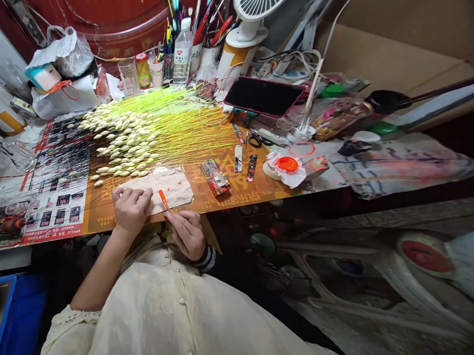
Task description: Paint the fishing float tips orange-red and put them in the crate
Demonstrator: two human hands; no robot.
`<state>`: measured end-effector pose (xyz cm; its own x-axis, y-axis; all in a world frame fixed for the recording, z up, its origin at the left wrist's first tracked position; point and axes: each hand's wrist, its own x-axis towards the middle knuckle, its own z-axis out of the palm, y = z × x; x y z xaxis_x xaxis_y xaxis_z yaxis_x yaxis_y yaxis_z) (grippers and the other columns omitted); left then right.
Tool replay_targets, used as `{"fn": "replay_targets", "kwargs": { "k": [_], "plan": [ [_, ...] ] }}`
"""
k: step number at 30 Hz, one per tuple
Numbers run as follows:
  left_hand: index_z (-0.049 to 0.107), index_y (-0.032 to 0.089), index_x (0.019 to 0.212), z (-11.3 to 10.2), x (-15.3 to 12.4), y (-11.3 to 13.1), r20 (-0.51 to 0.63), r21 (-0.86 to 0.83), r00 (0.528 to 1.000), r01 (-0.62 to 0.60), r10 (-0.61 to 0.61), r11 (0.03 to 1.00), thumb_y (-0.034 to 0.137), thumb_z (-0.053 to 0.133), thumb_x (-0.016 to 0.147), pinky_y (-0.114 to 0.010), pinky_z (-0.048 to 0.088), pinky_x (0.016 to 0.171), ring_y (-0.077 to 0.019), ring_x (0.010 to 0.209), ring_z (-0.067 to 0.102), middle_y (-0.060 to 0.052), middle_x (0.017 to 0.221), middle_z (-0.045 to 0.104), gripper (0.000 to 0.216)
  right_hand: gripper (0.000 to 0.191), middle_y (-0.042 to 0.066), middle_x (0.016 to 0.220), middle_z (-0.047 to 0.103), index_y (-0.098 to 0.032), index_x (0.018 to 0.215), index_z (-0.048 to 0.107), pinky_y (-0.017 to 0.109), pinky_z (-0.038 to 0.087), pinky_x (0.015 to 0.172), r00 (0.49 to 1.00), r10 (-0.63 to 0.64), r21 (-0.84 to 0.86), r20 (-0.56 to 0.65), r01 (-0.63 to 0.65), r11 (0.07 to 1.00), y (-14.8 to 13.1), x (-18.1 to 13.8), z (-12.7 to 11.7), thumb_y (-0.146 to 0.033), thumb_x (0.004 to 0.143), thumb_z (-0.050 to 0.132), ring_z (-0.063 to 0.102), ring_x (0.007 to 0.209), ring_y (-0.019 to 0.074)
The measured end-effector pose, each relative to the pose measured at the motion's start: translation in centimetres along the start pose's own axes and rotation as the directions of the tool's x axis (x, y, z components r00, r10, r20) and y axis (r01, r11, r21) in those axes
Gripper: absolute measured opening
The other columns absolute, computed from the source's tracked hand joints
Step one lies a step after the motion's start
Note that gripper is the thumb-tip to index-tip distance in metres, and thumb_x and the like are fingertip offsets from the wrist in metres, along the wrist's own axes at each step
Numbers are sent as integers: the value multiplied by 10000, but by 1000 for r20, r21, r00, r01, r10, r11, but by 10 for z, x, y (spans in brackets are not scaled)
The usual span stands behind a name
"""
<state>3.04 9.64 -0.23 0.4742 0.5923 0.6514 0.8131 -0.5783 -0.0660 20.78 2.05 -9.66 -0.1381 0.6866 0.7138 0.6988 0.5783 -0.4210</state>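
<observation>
My right hand (pixel 187 234) pinches a slim orange-coated brush (pixel 164 199) between thumb and fingers, its orange end pointing up and left over a pale cloth (pixel 178 189). Curled at the cloth's left end, my left hand (pixel 131 210) has its fingers closed; whatever they hold, if anything, is hidden. Small orange marks dot the cloth. Just behind it lies a large bunch of fishing floats (pixel 123 140) with cream bodies, dark thin ends to the left and yellow-green stems to the right. A small dark patterned box (pixel 215 177) lies right of the cloth.
Orange paint (pixel 286 163) sits in a paper-lined dish at the right. Scissors (pixel 255 140) and a black-screened tablet (pixel 263 96) lie behind. A water bottle (pixel 182 53), a jar (pixel 142 70) and a white fan (pixel 256 3) stand at the back. The table's front edge runs close to my hands.
</observation>
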Motion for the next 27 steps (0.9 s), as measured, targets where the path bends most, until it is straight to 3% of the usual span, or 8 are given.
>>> {"fn": "replay_targets", "kwargs": {
  "k": [9,16,27],
  "plan": [
    [674,240,1050,-3,-8,-5,39,-65,997,65,-63,996,250,554,928,-409,301,862,-171,802,606,-30,857,718,171,430,105,1193,659,-214,1351,573,459,444,959,999,-1,-22,40,2,1000,7,-15,9,-294,955,425,549,1054,253],
    [667,233,1076,-8,-19,-17,35,-87,997,73,-70,994,228,552,926,-408,343,897,-188,861,615,-45,900,715,189,426,107,1199,649,-196,1341,580,455,414,987,998,-30,-21,59,32,999,1,-16,16,-267,949,427,529,1082,248],
    [679,233,1053,-7,-20,-16,14,-89,997,72,-71,993,247,566,921,-393,356,894,-180,850,600,-33,886,712,175,472,113,1252,622,-203,1410,514,447,392,997,994,-29,-43,108,33,999,-7,-11,24,-292,947,484,506,1114,255]
  ]
}}
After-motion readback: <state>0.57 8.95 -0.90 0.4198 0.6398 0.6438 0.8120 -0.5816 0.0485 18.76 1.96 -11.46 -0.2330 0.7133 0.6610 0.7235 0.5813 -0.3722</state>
